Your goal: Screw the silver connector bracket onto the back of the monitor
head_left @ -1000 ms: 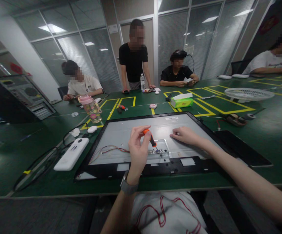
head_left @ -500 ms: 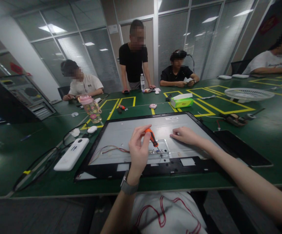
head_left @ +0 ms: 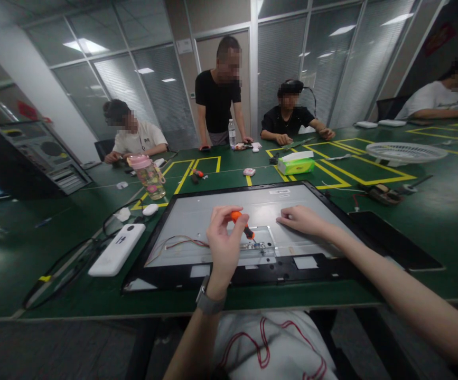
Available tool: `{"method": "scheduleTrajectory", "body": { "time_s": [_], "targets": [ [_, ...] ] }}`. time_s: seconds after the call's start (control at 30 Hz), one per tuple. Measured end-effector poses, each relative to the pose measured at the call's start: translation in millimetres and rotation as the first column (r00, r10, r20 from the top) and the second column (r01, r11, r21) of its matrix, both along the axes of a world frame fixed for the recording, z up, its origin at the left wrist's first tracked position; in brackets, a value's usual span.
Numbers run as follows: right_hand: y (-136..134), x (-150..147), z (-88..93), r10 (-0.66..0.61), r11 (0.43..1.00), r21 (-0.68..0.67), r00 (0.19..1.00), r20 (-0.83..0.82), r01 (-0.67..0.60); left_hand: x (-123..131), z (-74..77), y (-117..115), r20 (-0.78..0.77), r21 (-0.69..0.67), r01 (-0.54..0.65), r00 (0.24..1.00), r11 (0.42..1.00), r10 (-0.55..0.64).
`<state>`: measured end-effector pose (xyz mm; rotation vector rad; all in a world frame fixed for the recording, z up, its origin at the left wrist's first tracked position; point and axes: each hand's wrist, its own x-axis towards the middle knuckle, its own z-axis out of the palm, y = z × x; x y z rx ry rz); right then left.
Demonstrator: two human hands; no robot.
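Observation:
My left hand (head_left: 225,237) grips a screwdriver (head_left: 241,221) with an orange and black handle. Its shaft slants down to a narrow circuit board (head_left: 254,246) near the front edge of a flat display panel (head_left: 197,211). Where exactly the tip touches is too small to tell. Thin coloured wires (head_left: 187,240) run left from the board across the panel's grey metal back. My right hand (head_left: 300,219) rests on the panel to the right of the screwdriver, its fingers curled in, with nothing visible in them.
Left of the panel lie a white power bank (head_left: 117,250), a black cable (head_left: 56,285) and a pink-lidded bottle (head_left: 148,177). Beyond it stands a green tissue pack (head_left: 296,163). To the right are a dark phone-like slab (head_left: 395,240) and a white basket (head_left: 406,152). Several people are around the table.
The screwdriver's handle has tipped slightly left in my left hand, and my fingers have shifted on it. My right hand stays put. Across the table, a seated person's hands have moved apart and lower.

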<state>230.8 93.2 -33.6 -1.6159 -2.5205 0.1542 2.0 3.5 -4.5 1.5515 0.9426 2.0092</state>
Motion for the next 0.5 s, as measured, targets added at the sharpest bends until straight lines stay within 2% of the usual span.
{"method": "scheduleTrajectory", "body": {
  "time_s": [0.1, 0.23, 0.37, 0.5],
  "targets": [
    [0.1, 0.0, 0.1, 0.001, 1.0, 0.001, 1.0, 0.0, -0.001, 0.2, 1.0, -0.6, -0.007, 0.008, 0.007, 1.0, 1.0, -0.007],
    [1.5, 0.9, -1.9, 0.003, 1.0, 0.002, 1.0, 0.0, -0.003, -0.1, 4.1, -4.2, -0.005, -0.044, 0.082, 0.997, 0.996, -0.082],
    [2.3, 1.5, -3.4, 0.002, 1.0, 0.005, 1.0, -0.002, -0.002, -1.1, 5.1, -6.2, -0.011, -0.023, 0.097, 0.995, 0.995, -0.097],
    [1.9, 1.0, -2.8, 0.001, 1.0, 0.004, 1.0, -0.005, -0.001, -0.7, 3.3, -5.2, -0.02, -0.042, 0.163, 0.986, 0.986, -0.164]
  ]
}}
